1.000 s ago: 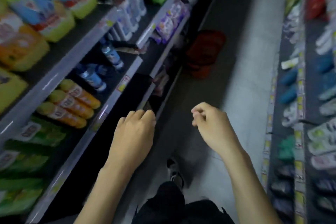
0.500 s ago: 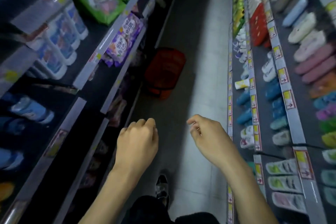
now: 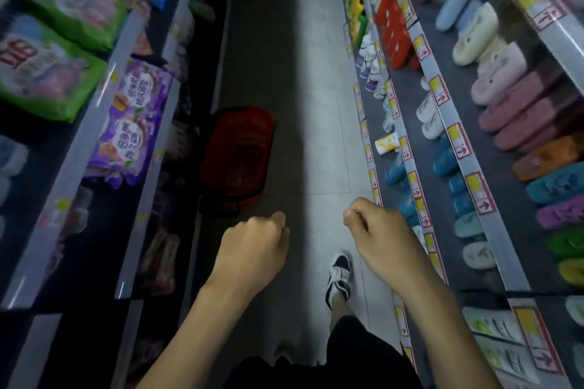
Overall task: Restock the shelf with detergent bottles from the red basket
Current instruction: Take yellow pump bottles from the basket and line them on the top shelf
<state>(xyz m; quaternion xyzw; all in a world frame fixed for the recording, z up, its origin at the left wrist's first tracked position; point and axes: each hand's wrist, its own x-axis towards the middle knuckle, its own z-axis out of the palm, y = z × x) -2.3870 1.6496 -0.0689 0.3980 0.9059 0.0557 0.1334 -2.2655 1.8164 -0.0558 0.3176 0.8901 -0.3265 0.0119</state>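
Note:
The red basket [image 3: 238, 153] stands on the aisle floor against the foot of the left shelf unit [image 3: 76, 164]. What it holds cannot be made out. My left hand [image 3: 252, 249] hangs in a loose fist just below and in front of the basket, holding nothing. My right hand [image 3: 376, 237] is curled the same way to its right, over the pale floor, also holding nothing. No detergent bottle is in either hand.
Green bags [image 3: 47, 73] and purple bags [image 3: 131, 126] fill the left shelves. The right shelves [image 3: 455, 142] carry rows of slippers. The narrow tiled aisle [image 3: 319, 104] runs ahead between them. My shoe [image 3: 339, 278] is on the floor below my right hand.
The view has swung right and forward along the aisle. The red basket has come much closer. Both hands stay curled in front of me, holding nothing.

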